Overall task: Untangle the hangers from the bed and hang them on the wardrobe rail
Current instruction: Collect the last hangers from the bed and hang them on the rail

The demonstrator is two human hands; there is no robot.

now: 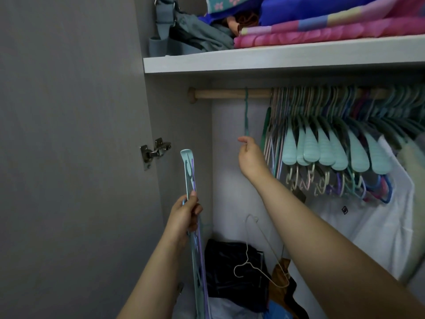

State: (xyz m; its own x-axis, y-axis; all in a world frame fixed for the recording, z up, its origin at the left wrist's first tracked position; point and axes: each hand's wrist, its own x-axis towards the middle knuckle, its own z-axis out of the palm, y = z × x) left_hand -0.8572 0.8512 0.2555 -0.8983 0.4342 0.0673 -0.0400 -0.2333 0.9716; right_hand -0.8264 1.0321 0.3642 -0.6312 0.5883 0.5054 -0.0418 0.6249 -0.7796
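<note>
1. An open wardrobe fills the view, with pale grey walls and a grey door (69, 157) swung out on the left, carried by a metal hinge (154, 153).
2. A round wooden rail (230, 93) runs under a white shelf (276, 62) stacked with folded pink and blue bedding (333, 24) and a grey bag (184, 31).
3. The right hand (249, 157) reaches up with curled fingers at the lower end of a single thin teal hanger (246, 111) hooked on the rail; whether it grips it I cannot tell.
4. The left hand (185, 217) grips a bunch of slim teal and purple plastic hangers (193, 180), held upright beside the door.
5. Many mint hangers (333, 143) crowd the rail's right part, above a white garment (379, 226).
6. A loose white wire hanger (259, 256) lies on dark clothes (230, 272) on the wardrobe floor.
</note>
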